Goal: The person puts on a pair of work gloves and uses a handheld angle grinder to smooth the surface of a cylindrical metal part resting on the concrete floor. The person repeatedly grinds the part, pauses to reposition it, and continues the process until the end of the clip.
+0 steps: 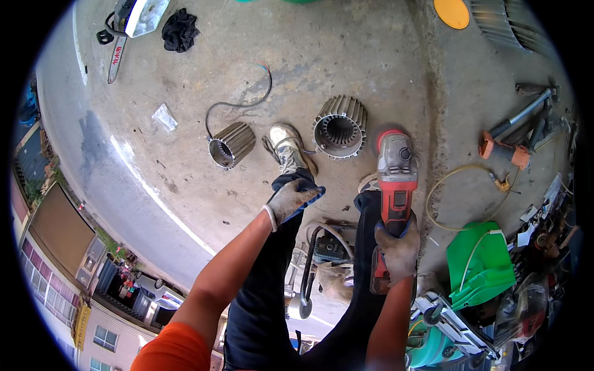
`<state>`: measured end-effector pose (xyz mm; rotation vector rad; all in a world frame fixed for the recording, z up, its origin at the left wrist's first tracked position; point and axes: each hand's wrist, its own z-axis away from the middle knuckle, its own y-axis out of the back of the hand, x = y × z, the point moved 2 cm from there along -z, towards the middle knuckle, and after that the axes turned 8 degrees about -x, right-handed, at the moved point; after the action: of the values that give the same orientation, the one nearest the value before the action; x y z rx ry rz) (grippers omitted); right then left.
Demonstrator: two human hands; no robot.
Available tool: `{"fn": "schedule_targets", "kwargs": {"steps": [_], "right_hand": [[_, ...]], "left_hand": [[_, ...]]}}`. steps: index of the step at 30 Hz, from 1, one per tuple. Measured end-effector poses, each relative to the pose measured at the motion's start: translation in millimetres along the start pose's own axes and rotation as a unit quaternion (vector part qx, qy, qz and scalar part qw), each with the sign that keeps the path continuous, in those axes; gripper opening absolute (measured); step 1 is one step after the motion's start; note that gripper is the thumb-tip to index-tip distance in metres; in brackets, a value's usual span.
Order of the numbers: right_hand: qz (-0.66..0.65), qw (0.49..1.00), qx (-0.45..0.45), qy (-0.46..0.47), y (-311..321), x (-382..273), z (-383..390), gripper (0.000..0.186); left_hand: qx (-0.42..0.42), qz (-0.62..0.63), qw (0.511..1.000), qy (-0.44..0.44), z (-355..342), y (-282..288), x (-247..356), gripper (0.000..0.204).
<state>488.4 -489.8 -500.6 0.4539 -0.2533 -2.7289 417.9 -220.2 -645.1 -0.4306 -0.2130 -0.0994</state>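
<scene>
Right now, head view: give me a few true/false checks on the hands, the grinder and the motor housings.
1. The right hand grips a red angle grinder. True.
2. The left hand is bare. False: it wears a grey work glove and its fingers close on a blue-edged thing.
3. Two finned cylindrical housings lie on the concrete floor. True; the smaller one lies to the left.
4. The green container sits on the person's left. False: it is on the right.
</scene>
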Motion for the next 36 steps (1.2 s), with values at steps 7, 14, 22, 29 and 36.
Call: {"fn": "schedule_targets", "kwargs": {"steps": [7, 14, 22, 29, 36], "right_hand": [[-0.27, 0.956, 0.108, 0.031, 17.2, 37.9, -27.9, 0.035], [-0.289, 0.954, 0.058, 0.048, 21.3, 43.2, -36.3, 0.043], [-0.276, 0.957, 0.052, 0.073, 13.0, 38.1, -42.4, 0.062], [-0.322, 0.941, 0.025, 0.1, -2.3, 8.9, -44.7, 0.055], [-0.191, 0.979, -0.021, 0.065, -9.4, -13.9, -41.8, 0.044]], "left_hand": [[0.174, -0.592, 0.784, -0.073, -101.0, 20.2, 154.0, 0.074], [0.071, -0.651, 0.754, 0.046, -158.7, 40.3, 157.0, 0.047], [0.145, 0.08, 0.976, -0.141, -135.9, 57.6, 129.3, 0.044], [0.136, 0.13, 0.919, -0.346, -191.0, 74.3, 77.2, 0.027], [0.103, 0.249, 0.961, -0.057, -90.5, 43.1, 82.2, 0.037]]}}
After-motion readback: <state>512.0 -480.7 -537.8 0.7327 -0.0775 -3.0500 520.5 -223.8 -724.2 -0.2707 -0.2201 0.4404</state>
